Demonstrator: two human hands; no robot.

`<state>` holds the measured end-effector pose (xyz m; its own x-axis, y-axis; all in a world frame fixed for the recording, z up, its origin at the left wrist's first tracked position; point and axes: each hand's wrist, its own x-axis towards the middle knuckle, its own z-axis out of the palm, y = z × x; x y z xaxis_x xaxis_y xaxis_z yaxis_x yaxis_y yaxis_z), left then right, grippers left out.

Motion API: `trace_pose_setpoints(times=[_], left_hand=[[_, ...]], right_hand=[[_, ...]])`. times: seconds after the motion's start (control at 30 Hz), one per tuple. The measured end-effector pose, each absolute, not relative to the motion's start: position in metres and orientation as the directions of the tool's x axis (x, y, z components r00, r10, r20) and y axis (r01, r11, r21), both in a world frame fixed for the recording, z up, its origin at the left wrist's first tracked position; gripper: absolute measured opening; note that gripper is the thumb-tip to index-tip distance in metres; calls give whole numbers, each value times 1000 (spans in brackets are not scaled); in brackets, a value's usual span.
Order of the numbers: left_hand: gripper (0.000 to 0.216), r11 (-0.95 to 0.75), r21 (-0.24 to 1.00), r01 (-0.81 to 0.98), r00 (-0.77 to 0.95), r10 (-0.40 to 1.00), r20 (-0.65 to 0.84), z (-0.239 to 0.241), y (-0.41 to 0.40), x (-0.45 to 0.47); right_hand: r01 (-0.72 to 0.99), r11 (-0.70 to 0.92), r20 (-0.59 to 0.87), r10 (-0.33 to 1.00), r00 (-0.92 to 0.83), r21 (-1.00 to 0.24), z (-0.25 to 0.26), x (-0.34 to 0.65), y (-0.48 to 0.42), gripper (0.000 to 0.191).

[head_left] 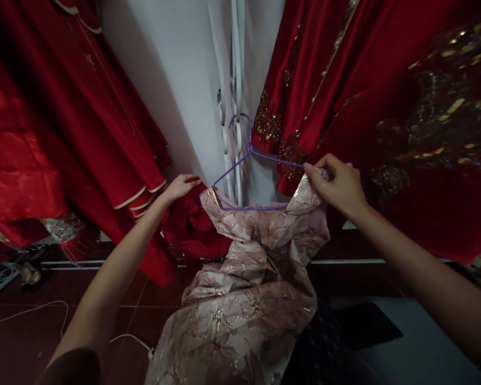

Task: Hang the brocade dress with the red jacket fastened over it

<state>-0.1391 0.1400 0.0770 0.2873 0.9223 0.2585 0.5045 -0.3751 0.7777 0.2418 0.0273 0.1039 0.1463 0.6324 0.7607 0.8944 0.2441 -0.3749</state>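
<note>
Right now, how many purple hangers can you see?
1: the purple hanger between the left hand and right hand, at the neckline of the pale floral dress. Others may be hidden among red garments.

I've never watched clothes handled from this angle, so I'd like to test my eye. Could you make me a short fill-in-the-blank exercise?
1. The hanger in the patterned dress is coloured ____.
2. The hand pinching one shoulder of the dress is the person's ____ one.
3. The garments hanging on both sides are mainly ____.
4. The cable on the floor is ____.

Missing words: purple; right; red; white.
</note>
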Motion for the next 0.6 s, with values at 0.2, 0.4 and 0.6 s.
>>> trace_pose_setpoints(times=[0.2,0.4,0.6], left_hand=[[31,-554,665,501,185,819,543,125,130,-49],[30,-717,567,406,232,681,695,145,103,-16],[18,-622,285,729,342,692,636,152,85,-36]], right_hand=[[953,179,816,569,103,-245,101,221,7,30],[916,202,738,662,134,-347,103,217,0,31],[814,224,221,968,-121,-536,133,244,46,42]])
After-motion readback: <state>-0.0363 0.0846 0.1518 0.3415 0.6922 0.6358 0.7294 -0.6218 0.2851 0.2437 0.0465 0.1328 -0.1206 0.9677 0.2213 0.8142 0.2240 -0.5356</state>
